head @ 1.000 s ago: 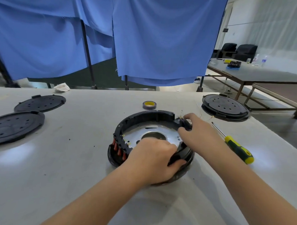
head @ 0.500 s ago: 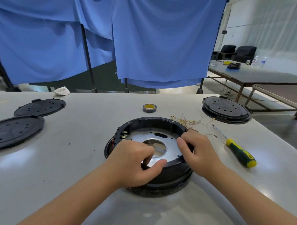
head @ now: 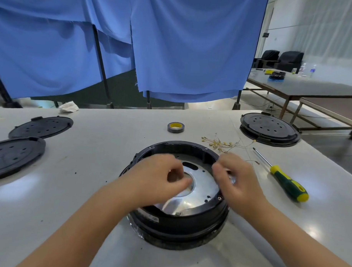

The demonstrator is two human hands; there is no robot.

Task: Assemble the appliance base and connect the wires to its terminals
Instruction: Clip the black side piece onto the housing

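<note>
The black round appliance base [head: 177, 195] is sitting open side up on the pale surface [head: 102, 148], straight in front of the person, with a silver metal plate [head: 201, 186] lying inside its ring. Both hands are hovering over the base. The left hand [head: 159, 178] is hanging above the plate's centre hole with its fingers curled inward; it is motion-blurred, and I cannot tell whether it is pinching anything. The right hand [head: 235, 179] is hovering over the base's right rim, fingers bent and blurred, so its grip is equally unclear. A loose bundle of thin wires [head: 224, 144] with gold-coloured terminals is lying on the surface just behind the base, to its right. Further right of the base, a screwdriver [head: 283, 177] with a green and yellow handle is lying flat. A roll of tape [head: 175, 127] is sitting behind the base. Two flat black covers [head: 17, 145] are lying well to the left of the base, and another black round unit [head: 269, 128] is sitting behind and right of it.
</note>
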